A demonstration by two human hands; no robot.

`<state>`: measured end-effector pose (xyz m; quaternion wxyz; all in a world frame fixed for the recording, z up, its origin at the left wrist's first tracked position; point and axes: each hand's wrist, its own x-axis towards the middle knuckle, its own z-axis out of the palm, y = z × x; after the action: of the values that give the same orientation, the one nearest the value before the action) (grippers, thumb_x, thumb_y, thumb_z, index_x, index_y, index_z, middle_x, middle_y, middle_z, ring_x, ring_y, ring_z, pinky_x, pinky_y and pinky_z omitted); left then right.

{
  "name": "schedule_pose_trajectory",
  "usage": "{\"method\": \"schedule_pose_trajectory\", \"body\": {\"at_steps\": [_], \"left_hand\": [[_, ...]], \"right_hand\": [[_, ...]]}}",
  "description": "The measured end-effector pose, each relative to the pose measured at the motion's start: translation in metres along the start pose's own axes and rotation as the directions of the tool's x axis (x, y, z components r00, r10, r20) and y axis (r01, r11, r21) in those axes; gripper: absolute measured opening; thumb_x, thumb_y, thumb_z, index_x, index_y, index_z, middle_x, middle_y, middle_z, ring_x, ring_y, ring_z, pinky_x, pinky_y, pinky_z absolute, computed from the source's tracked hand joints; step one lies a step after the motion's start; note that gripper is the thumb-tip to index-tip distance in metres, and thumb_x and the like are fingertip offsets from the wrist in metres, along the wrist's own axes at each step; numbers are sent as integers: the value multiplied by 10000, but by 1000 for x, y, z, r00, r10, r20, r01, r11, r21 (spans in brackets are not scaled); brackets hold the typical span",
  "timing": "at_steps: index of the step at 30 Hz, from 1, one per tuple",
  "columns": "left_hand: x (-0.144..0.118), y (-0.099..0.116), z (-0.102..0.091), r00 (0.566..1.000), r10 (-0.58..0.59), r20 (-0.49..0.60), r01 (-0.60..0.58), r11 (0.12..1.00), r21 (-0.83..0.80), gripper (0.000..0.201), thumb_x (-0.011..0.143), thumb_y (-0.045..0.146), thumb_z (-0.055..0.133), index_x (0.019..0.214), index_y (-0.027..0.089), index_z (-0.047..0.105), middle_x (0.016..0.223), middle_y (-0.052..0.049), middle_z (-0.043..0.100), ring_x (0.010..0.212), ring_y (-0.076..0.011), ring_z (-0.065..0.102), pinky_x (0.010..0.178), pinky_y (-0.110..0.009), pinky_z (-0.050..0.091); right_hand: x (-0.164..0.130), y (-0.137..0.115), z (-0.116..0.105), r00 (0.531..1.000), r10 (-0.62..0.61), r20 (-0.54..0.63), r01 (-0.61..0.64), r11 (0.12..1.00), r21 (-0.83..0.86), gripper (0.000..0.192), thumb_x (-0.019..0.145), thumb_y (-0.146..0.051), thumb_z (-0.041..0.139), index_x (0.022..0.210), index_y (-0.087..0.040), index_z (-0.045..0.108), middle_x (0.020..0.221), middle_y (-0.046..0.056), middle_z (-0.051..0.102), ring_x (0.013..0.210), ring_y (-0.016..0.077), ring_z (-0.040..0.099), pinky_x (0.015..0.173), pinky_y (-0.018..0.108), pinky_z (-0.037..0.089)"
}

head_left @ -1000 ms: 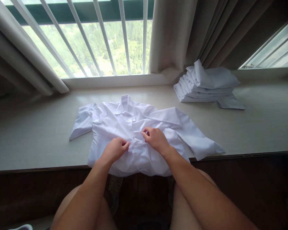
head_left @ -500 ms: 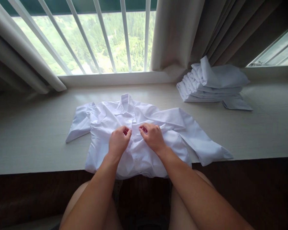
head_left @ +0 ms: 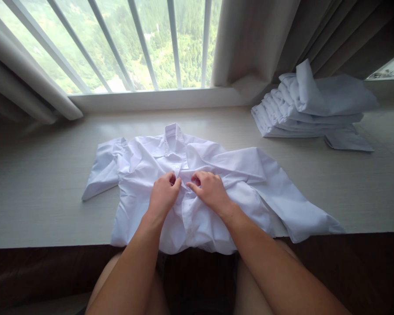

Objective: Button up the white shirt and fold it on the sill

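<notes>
**Desk:** Window bars (head_left: 141, 43) and a curtain (head_left: 249, 43) back the pale worktop (head_left: 36, 188). What lies on it, left to right?

**Photographer:** A white school shirt (head_left: 144, 162), spread front up with its collar toward the window and its hem over the near edge. The left hand (head_left: 162, 197) and right hand (head_left: 210, 190) meet at its placket, each closed in a pinch on the cloth just below a button. Far right, well apart, sits a stack of folded white shirts (head_left: 302, 118).

**Desk:** Risks?

**Photographer:** As I judge it, a slipped pinch could bunch the wrinkled front further, and the overhanging hem could drag the shirt off the edge.

**Desk:** Containers?

**Photographer:** No container shows; everything lies bare on the worktop.
</notes>
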<state>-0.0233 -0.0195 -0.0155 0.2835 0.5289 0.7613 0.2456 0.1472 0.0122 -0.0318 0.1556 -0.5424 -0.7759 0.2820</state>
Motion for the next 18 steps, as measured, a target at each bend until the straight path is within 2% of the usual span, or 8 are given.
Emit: {"method": "schedule_pose_trajectory", "body": {"at_steps": [2, 4, 7, 12, 18], "left_hand": [[0, -1, -4, 1000, -24, 13, 26, 980, -197, 277, 856, 451, 594, 733, 207, 547, 689, -2, 633, 656, -176, 643, 641, -275, 388], [-1, -2, -6, 996, -63, 60, 82, 916, -393, 300, 831, 490, 626, 785, 204, 549, 728, -7, 664, 648, -190, 689, 567, -254, 375], [-5, -1, -6, 990, -96, 106, 139, 829, -542, 331, 803, 514, 668, 821, 207, 548, 726, -15, 666, 663, -210, 715, 460, -226, 305], [-11, 1, -3, 995, -74, 70, 100, 837, -539, 356, 822, 528, 671, 783, 206, 523, 708, -11, 647, 653, -191, 699, 446, -213, 370], [-16, -7, -5, 996, -82, 23, 82, 873, -481, 415, 864, 604, 623, 787, 199, 573, 714, -28, 676, 666, -196, 700, 490, -232, 431]], "right_hand": [[1, 1, -2, 1000, -2, -4, 2, 1000, 11, 182, 994, -403, 653, 986, -225, 687, 1037, 20, 736, 982, 187, 630, 861, 330, 333], [0, 1, -2, 1000, 0, -13, 0, 1000, -8, 178, 962, -402, 695, 955, -224, 683, 1009, 17, 737, 970, 194, 628, 864, 337, 332], [0, 0, 1, 1000, 14, -18, -15, 999, -47, 253, 892, -450, 772, 894, -216, 675, 944, 23, 725, 952, 210, 619, 881, 346, 342], [1, -5, 6, 998, 52, -43, -55, 995, -85, 257, 858, -440, 791, 858, -211, 674, 981, 43, 728, 982, 231, 623, 918, 365, 368], [-1, -9, 11, 994, 67, -84, -77, 990, -121, 114, 927, -319, 651, 955, -211, 679, 1044, 62, 736, 1026, 258, 630, 920, 392, 382]]}}
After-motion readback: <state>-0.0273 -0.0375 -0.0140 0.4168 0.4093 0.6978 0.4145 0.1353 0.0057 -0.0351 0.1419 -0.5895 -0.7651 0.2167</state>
